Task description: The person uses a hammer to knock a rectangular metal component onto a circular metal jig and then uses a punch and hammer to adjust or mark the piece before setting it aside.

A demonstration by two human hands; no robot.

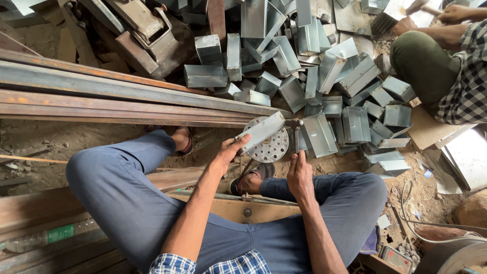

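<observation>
Seemingly to keep it steady, the left hand (225,155) grips a folded grey sheet-metal piece (261,131), thumb on top, and rests it flat across a round perforated metal disc (271,147) that serves as a bed beneath it. The right hand (299,175) is closed around the handle of a hammer (295,133), whose head sits just at the piece's far end (whether it touches cannot be told). One piece is held, with one disc and one hammer. Beyond the person's knees lies a heap of similar folded metal boxes (317,86), well over twenty, tumbled within arm's reach. Several long rusty steel bars (101,96) run along the left. Another person's hands (446,15) work at the upper right corner.
</observation>
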